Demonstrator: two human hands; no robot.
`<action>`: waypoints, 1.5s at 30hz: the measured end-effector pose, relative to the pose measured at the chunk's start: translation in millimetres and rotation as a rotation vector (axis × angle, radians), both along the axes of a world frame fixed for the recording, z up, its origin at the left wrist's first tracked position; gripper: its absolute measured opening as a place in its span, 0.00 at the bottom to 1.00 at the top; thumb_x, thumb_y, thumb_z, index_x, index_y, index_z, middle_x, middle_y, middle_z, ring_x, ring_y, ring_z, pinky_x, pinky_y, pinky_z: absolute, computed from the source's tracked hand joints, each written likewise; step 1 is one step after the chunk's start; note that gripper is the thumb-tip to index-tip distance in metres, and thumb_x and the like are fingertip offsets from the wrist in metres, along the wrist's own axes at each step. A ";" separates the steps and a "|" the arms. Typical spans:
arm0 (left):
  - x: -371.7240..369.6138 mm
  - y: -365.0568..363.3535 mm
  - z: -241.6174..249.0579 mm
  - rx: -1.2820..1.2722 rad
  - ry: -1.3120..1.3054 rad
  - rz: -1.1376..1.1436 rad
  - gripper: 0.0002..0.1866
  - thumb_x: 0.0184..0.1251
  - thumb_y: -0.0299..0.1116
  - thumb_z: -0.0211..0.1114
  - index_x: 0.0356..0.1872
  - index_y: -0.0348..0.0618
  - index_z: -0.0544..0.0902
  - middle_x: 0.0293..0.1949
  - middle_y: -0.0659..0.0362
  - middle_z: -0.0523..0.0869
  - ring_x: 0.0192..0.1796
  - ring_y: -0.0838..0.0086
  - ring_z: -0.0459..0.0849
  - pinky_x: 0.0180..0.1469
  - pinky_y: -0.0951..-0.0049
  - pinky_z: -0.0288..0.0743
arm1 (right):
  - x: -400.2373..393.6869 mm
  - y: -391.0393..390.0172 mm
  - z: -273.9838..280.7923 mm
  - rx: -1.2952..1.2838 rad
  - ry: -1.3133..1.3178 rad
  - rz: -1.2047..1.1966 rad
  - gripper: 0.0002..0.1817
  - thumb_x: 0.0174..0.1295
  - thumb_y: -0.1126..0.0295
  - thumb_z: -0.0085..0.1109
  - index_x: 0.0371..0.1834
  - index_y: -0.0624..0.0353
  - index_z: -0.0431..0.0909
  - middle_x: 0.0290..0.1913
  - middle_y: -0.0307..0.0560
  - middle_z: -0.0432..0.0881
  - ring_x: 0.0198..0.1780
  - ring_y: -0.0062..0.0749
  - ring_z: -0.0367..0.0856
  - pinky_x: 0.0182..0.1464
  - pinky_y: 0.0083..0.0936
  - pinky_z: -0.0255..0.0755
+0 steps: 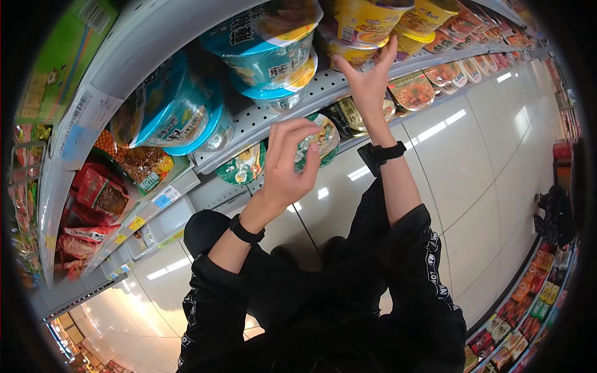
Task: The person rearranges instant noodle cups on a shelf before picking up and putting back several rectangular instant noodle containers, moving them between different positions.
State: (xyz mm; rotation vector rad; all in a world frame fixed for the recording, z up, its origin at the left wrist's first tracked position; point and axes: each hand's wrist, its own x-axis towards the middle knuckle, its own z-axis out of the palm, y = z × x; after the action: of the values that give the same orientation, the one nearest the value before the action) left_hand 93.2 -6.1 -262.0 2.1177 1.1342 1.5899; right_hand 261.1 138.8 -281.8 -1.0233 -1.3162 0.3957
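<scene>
My right hand [371,81] reaches up to the shelf, thumb and fingers spread around the lower yellow noodle bowl [353,56], fingertips at its rim. A second yellow bowl [367,22] is stacked on that one. Nearer the middle, my left hand [289,155] hangs in front of the shelf edge, fingers curved and apart from the thumb, with nothing between them. Behind it are stacked blue noodle bowls [267,59] and, lower down, a green-lidded bowl [318,143].
More blue bowls [171,112] stand on the left of the perforated metal shelf [249,121]. Red noodle packets [102,193] lie lower left. Beneath me is a tiled floor [472,161]; another stocked shelf [528,298] lines the right. My knees are below my hands.
</scene>
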 end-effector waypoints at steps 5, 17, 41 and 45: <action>1.1 0.5 -3.3 -0.042 0.014 -0.029 0.13 0.57 0.17 0.61 0.44 0.36 0.79 0.44 0.50 0.80 0.44 0.58 0.78 0.47 0.65 0.72 | 7.3 10.4 -0.6 -0.071 -0.121 -0.080 0.66 0.42 0.60 0.82 0.74 0.71 0.37 0.67 0.66 0.64 0.66 0.44 0.68 0.66 0.32 0.63; -2.2 1.0 -3.7 -0.112 0.059 -0.058 0.12 0.58 0.17 0.59 0.43 0.35 0.80 0.45 0.50 0.81 0.46 0.59 0.79 0.51 0.66 0.72 | 13.1 7.5 0.1 -0.006 -0.188 -0.113 0.67 0.37 0.60 0.84 0.73 0.71 0.42 0.66 0.62 0.65 0.65 0.43 0.69 0.65 0.32 0.64; 6.2 -5.6 -6.2 -0.203 0.113 -0.068 0.11 0.65 0.20 0.56 0.47 0.33 0.78 0.48 0.47 0.79 0.52 0.56 0.77 0.58 0.62 0.68 | 22.2 -8.1 8.2 -0.018 0.040 0.039 0.71 0.36 0.55 0.83 0.76 0.68 0.38 0.75 0.63 0.50 0.77 0.49 0.47 0.76 0.35 0.44; 8.2 -2.4 -2.1 -0.212 0.120 -0.082 0.10 0.68 0.20 0.54 0.47 0.32 0.77 0.48 0.48 0.78 0.51 0.57 0.77 0.57 0.62 0.68 | 19.5 -11.8 4.9 -0.052 0.055 0.051 0.68 0.38 0.59 0.81 0.77 0.62 0.38 0.75 0.60 0.52 0.76 0.51 0.52 0.75 0.36 0.48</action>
State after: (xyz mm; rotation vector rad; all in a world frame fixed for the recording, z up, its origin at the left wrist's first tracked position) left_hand 101.4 -8.4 -264.1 2.1127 1.1789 1.2617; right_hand 280.6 126.9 -276.9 -1.0169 -1.2906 0.4959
